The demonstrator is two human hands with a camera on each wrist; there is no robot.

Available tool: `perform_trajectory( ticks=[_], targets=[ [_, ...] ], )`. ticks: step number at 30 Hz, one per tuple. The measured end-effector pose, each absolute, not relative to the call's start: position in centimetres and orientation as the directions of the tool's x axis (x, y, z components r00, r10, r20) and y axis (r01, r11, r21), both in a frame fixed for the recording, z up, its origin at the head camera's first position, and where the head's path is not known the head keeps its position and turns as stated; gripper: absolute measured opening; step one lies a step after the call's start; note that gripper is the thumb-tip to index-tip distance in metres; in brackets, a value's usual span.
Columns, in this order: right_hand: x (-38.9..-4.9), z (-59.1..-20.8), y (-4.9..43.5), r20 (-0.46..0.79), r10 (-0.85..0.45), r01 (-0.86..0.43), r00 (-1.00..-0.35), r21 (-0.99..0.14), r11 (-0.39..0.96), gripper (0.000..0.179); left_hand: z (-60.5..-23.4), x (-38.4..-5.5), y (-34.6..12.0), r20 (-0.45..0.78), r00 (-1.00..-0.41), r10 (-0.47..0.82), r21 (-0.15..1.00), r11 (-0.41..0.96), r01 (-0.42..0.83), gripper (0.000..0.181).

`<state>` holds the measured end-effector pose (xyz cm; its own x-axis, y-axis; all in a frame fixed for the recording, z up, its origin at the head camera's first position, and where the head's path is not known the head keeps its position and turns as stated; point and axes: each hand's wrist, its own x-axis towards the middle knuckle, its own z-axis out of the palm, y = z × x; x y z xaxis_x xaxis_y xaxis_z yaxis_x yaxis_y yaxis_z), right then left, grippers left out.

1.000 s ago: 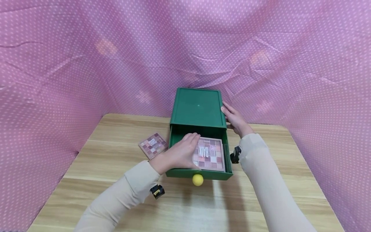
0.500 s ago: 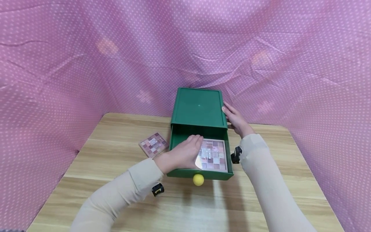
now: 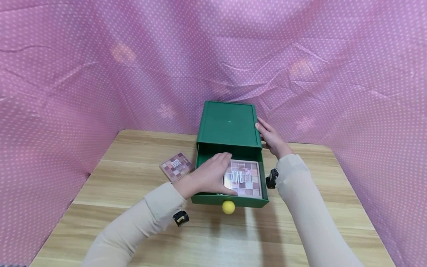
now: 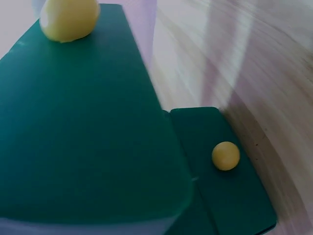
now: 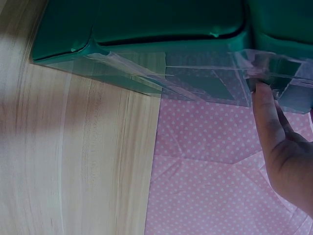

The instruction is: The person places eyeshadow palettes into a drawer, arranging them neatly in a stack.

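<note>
In the head view a green drawer cabinet (image 3: 229, 122) stands at the back of the table with its top drawer (image 3: 208, 155) pulled out. Inside the drawer lies a square eyeshadow palette (image 3: 245, 178) with "BACK" lettering. My left hand (image 3: 211, 174) reaches over the palette's left side, fingers toward the far edge and thumb over the near-left corner, with a wide gap between them. My right hand (image 3: 271, 139) rests its extended fingers on the cabinet's right side; the right wrist view shows fingertips at the clear, taped side panel (image 5: 195, 81).
A second eyeshadow palette (image 3: 176, 167) lies on the wooden table (image 3: 133, 185) left of the drawer. A yellow knob (image 3: 228, 207) sticks out from the drawer front. A lower drawer (image 4: 205, 132) with its own knob (image 4: 226, 156) shows below. Pink dotted cloth (image 3: 150, 66) hangs behind.
The palette in the drawer has shifted slightly right. My left hand moved right, then drew back a little, its thumb now showing over the palette. My right hand has stayed at the cabinet's side.
</note>
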<state>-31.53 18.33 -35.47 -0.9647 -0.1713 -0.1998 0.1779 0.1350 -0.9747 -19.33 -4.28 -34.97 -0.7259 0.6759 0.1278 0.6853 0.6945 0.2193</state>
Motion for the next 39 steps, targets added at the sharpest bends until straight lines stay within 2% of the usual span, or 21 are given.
perform_trajectory(
  ticks=[6, 12, 18, 26, 34, 39],
  targets=[
    [-31.4, -35.3, 18.3, -0.201, -0.166, 0.180, -0.965, -0.974, 0.136, 0.053, -34.0, -19.3, -4.8, 0.132, -0.762, 0.634, 0.276, 0.715, 0.642, 0.108],
    [-31.3, -35.2, 18.2, -0.196, -0.167, 0.175, -0.966, -0.976, 0.133, 0.051, -33.2, -19.1, -5.3, 0.177, -0.767, 0.617, 0.332, 0.696, 0.637, 0.106],
    [-31.4, -35.2, 18.2, -0.200, -0.168, 0.180, -0.965, -0.976, 0.125, 0.051, -32.3, -19.0, -5.8, 0.280, -0.755, 0.593, 0.418, 0.633, 0.652, 0.104],
    [-31.5, -35.3, 18.3, -0.210, -0.171, 0.190, -0.963, -0.974, 0.127, 0.052, -31.6, -19.4, -6.7, 0.422, -0.728, 0.541, 0.470, 0.556, 0.686, 0.098],
    [-31.4, -35.2, 18.2, -0.213, -0.167, 0.193, -0.963, -0.973, 0.128, 0.053, -31.6, -19.7, -8.3, 0.470, -0.780, 0.414, 0.643, 0.444, 0.624, 0.091],
    [-31.4, -35.2, 18.2, -0.211, -0.163, 0.191, -0.964, -0.973, 0.128, 0.053, -31.7, -19.9, -9.3, 0.454, -0.828, 0.329, 0.749, 0.363, 0.555, 0.086]
  ],
)
